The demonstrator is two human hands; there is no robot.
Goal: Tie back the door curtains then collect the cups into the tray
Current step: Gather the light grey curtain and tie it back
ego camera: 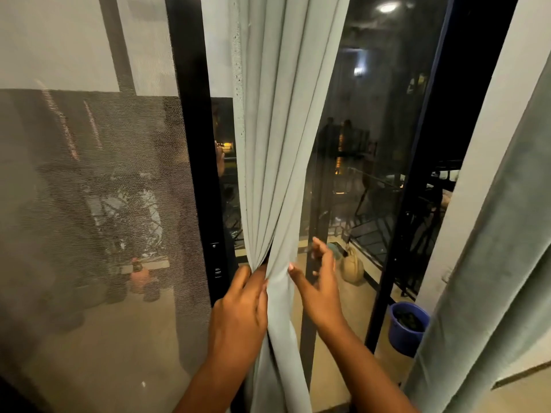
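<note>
Here we are at the door, and the pale grey-green fabric curtain (277, 138) hangs in long folds down the middle of the glass, pinched into a bunch low down. The left hand (241, 311) has its grip clamped on that bunch, fingers curled round the gathered folds from the left side. The right hand (320, 281) is on the other side, its grip apart, fingers spread and relaxed, with the thumb tip just touching the cloth edge.

By my reading, the task is in its early going: the panel is gathered but nothing is tied. No tie-back, cord or hook shows anywhere, so what the bunch gets fastened with I cannot tell. A second curtain of darker teal, heavier cloth (489, 263), hangs loose along the right edge, untouched, so that one looks left to do as well. The cups and the tray are nowhere in sight; that whole half of the job is ahead.

Around the action: a grey mesh insect screen (98, 180) fills the left side, with a black door frame (196, 144) between it and the curtain. Through the dark glass, a blue plastic bucket (408, 326) sits on the balcony floor, a tan woven sack (353, 268) beyond it, near the black metal railing (387, 222). Nothing solid blocks the hands; the loose lower folds trailing below the left hand look like the main nuisance.
</note>
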